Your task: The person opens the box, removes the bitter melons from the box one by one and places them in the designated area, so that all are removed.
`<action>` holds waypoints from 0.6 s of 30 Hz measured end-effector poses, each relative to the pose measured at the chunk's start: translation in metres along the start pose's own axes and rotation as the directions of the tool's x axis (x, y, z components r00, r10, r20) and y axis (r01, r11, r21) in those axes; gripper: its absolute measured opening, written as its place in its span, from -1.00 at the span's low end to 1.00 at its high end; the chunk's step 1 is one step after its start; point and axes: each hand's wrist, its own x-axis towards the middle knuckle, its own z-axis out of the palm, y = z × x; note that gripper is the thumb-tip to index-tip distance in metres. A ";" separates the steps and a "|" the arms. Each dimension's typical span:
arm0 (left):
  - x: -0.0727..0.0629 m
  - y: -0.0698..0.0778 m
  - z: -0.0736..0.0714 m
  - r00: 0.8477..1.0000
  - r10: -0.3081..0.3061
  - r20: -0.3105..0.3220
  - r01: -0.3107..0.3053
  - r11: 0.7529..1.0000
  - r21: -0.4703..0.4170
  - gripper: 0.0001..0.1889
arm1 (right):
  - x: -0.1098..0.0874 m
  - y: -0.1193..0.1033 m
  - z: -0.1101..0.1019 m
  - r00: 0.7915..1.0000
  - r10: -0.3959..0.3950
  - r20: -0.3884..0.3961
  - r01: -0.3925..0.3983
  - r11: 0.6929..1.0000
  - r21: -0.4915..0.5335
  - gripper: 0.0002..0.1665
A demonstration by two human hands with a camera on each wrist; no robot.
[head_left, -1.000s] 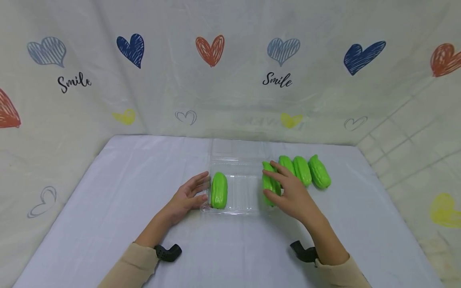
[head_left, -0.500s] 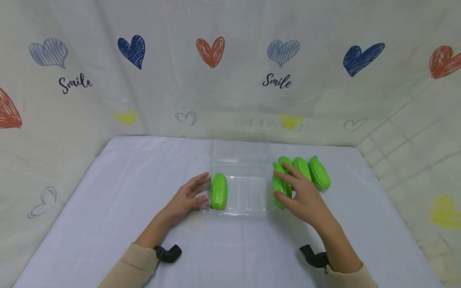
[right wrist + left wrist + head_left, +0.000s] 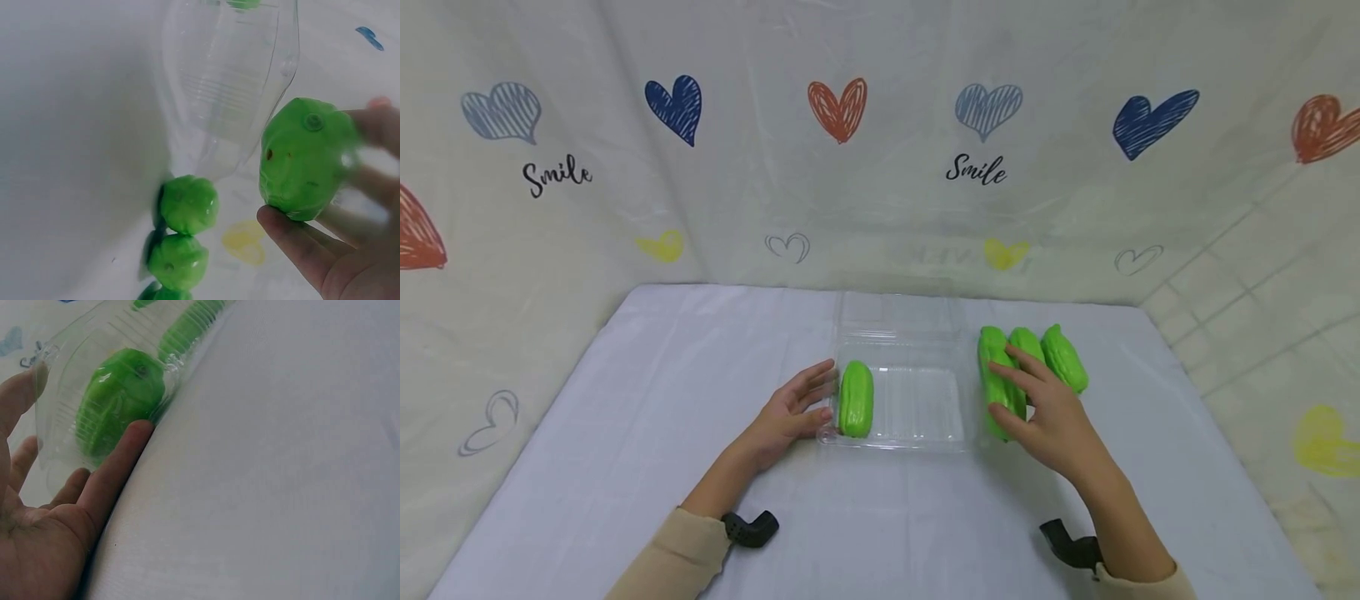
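A clear plastic clamshell box (image 3: pixel 919 408) lies with its lid raised at the back. One green toy bitter melon (image 3: pixel 856 400) sits inside along the left wall. My left hand (image 3: pixel 786 417) rests its extended fingers against the box's left side; in the left wrist view a fingertip (image 3: pixel 140 428) touches the lower wall. My right hand (image 3: pixel 1052 417) holds another toy bitter melon (image 3: pixel 306 162) between thumb and fingers, to the right of the box. In the right wrist view this melon is raised off the cloth, beside a row of melons.
More toy bitter melons (image 3: pixel 1064 358) lie in a row on the white cloth (image 3: pixel 880 517), right of the box. A pale wall sheet (image 3: pixel 895 200) printed with hearts stands behind the table. A black wrist mount (image 3: pixel 751 528) projects from each sleeve.
My right hand has moved right with the held melon, from over the box's right edge to beside the row. My left hand and the melon in the box have stayed put.
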 end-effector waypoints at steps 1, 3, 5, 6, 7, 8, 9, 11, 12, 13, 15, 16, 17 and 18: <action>0.000 0.000 0.000 1.000 0.001 0.001 -0.001 1.000 0.000 -0.23 | -0.001 0.001 0.000 1.000 0.002 0.000 -0.002 1.000 0.001 -0.42; 0.000 0.000 0.000 1.000 0.001 0.003 -0.001 1.000 -0.001 -0.23 | -0.002 0.003 0.000 1.000 0.006 0.003 -0.006 1.000 -0.002 -0.42; -0.001 0.000 -0.001 1.000 0.002 0.004 -0.002 1.000 -0.003 -0.23 | -0.003 0.005 0.000 1.000 0.008 0.003 -0.008 1.000 -0.002 -0.42; -0.001 0.000 -0.001 1.000 0.003 0.005 -0.003 1.000 -0.003 -0.23 | -0.003 0.006 0.000 1.000 0.011 0.002 -0.011 1.000 -0.001 -0.41; -0.001 0.000 -0.001 1.000 0.004 0.006 -0.004 1.000 -0.005 -0.22 | -0.003 0.006 0.000 1.000 0.014 0.001 -0.014 1.000 -0.002 -0.41; -0.001 0.000 -0.001 1.000 0.004 0.006 -0.004 1.000 -0.006 -0.22 | -0.004 0.007 0.000 1.000 0.018 0.001 -0.018 1.000 -0.001 -0.41; -0.001 -0.001 -0.002 1.000 0.005 0.007 -0.005 1.000 -0.006 -0.22 | -0.004 0.008 0.000 1.000 0.022 0.000 -0.022 1.000 -0.002 -0.41; -0.001 -0.001 -0.002 1.000 0.007 0.006 -0.007 1.000 -0.003 -0.22 | -0.005 0.009 -0.001 1.000 0.029 0.002 -0.029 1.000 -0.003 -0.41; 0.000 -0.001 -0.002 1.000 0.008 0.006 -0.007 1.000 -0.002 -0.22 | -0.005 0.010 -0.001 0.999 0.032 0.004 -0.032 0.999 -0.001 -0.41; 0.000 -0.001 -0.002 1.000 0.009 0.008 -0.009 1.000 -0.002 -0.22 | -0.006 0.010 -0.001 0.999 0.037 0.006 -0.037 0.999 0.002 -0.41; 0.000 -0.002 -0.002 1.000 0.010 0.009 -0.010 1.000 0.002 -0.23 | -0.007 0.012 -0.001 0.999 0.038 0.006 -0.038 0.999 0.000 -0.41; 0.000 -0.002 -0.002 1.000 0.010 0.009 -0.010 1.000 0.002 -0.23 | -0.008 0.012 0.000 0.999 0.039 0.005 -0.039 0.999 -0.003 -0.41; 0.000 -0.002 -0.001 1.000 0.010 0.010 -0.010 1.000 0.003 -0.24 | -0.008 0.013 0.000 0.999 0.041 0.004 -0.041 0.999 -0.004 -0.41; 0.000 -0.002 -0.001 1.000 0.010 0.009 -0.010 1.000 0.004 -0.24 | -0.009 0.014 0.000 0.999 0.042 0.004 -0.042 0.999 -0.005 -0.41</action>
